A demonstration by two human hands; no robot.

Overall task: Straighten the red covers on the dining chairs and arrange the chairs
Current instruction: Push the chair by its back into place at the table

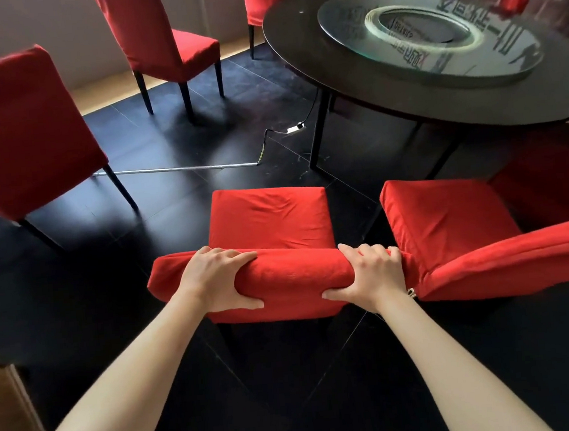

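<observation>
A dining chair in a red cover (pixel 269 220) stands right in front of me, its seat pointing away toward the round table. My left hand (pixel 218 279) grips the top of its backrest (pixel 295 276) on the left, fingers over the front and thumb behind. My right hand (pixel 370 273) grips the same top edge at its right end. The seat cover shows a few shallow wrinkles. A second red-covered chair (pixel 448 221) stands close on the right, its backrest top almost touching my right hand.
A dark round table (pixel 385 89) with a glass turntable (pixel 432 30) fills the upper right. More red chairs stand at left (pixel 21 128), upper middle (pixel 157 37) and beyond the table. A cable and white adapter (pixel 294 129) lie on the black floor. Wooden furniture (pixel 8 418) sits at lower left.
</observation>
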